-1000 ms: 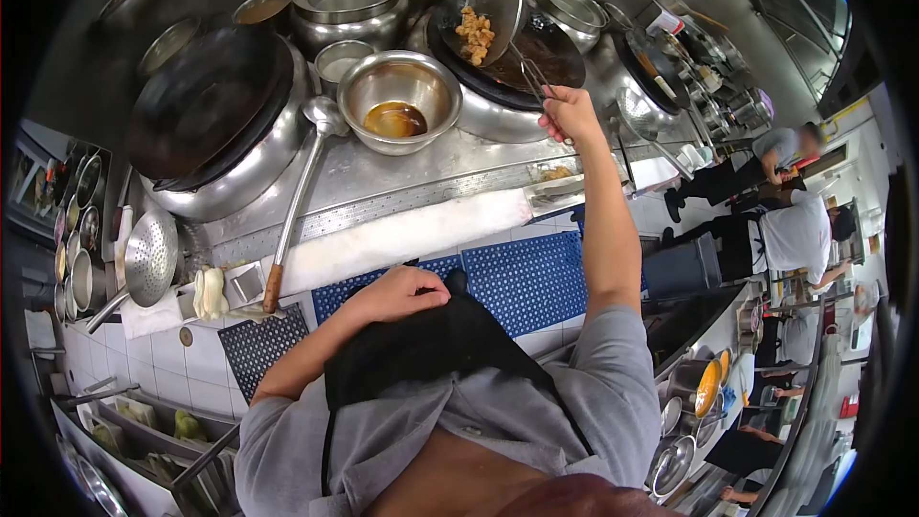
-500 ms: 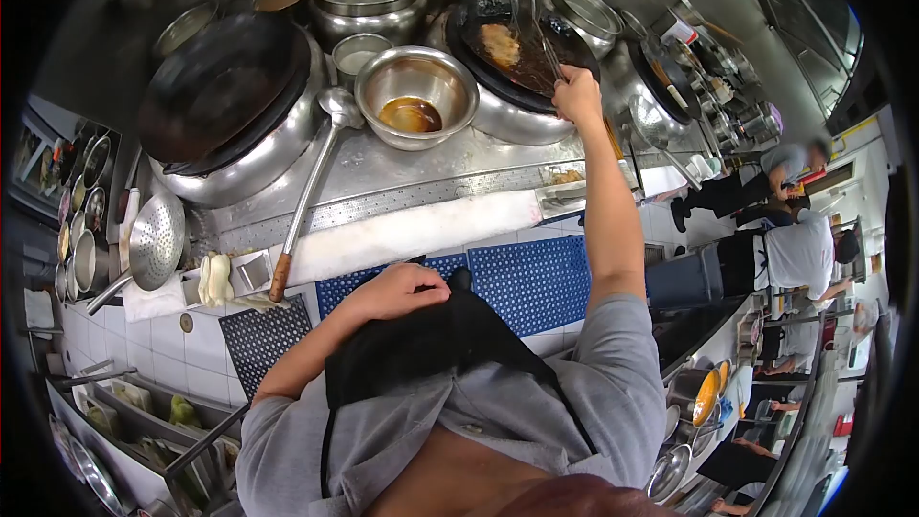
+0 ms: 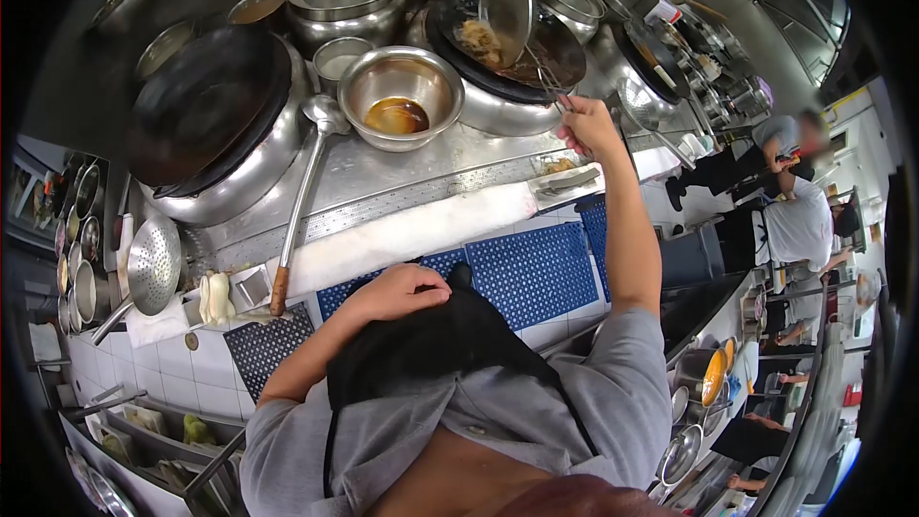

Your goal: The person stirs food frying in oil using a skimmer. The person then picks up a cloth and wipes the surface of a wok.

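My right hand (image 3: 588, 126) is closed around the wire handle of a mesh strainer (image 3: 508, 11). The strainer's bowl is tilted on its side over a black wok (image 3: 567, 59) with dark liquid in it. A clump of pale brown food (image 3: 481, 42) lies in the wok at the strainer's left rim; I cannot tell whether any of it is inside the mesh. My left hand (image 3: 407, 293) rests flat against the black apron (image 3: 412, 349) at my waist, holding nothing. Left of the wok stands a steel bowl (image 3: 447, 107) with amber liquid.
A large dark wok (image 3: 206, 101) sits at the left. A wooden-handled ladle (image 3: 304, 182) slants across the counter beside a perforated skimmer (image 3: 153, 263). A long white cloth (image 3: 412, 241) lines the front edge. Lidded pots (image 3: 345, 0) stand behind. Other people (image 3: 795, 220) stand at the right.
The strainer has swung from nearly edge-on to showing its open bowl, lower and further left. My right hand has come back toward me a little. The view has shifted slightly; my left hand stays put.
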Available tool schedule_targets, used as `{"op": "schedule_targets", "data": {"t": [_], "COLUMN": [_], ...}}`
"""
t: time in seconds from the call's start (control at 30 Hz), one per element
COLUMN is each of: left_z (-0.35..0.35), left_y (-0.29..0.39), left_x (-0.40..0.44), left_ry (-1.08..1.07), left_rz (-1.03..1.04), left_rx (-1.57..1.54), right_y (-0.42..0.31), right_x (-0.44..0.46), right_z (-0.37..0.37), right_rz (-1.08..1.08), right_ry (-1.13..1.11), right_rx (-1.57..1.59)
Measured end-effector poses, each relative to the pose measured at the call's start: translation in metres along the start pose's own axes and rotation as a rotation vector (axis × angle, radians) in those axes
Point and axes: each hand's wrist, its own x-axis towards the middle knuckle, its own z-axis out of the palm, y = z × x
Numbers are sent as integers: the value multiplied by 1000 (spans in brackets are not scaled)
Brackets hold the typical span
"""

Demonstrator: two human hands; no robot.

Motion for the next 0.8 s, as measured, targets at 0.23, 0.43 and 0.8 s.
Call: {"op": "schedule_targets", "data": {"t": [0.23,0.43,0.8], "left_z": [-4,-1,1], "left_y": [3,0,5], "left_x": [5,4,-10], "left_ry": [-61,-59,87], "left_rz": [-30,-31,-6], "left_rx": [-16,-10,21], "right_y": [-7,-17,-23], "right_x": [-45,-34,77], "right_z": [-27,-7,58], "right_rz": [-51,-33,-53], "right_ry": [47,61,232], "right_rx": [-42,-4,-399]}}
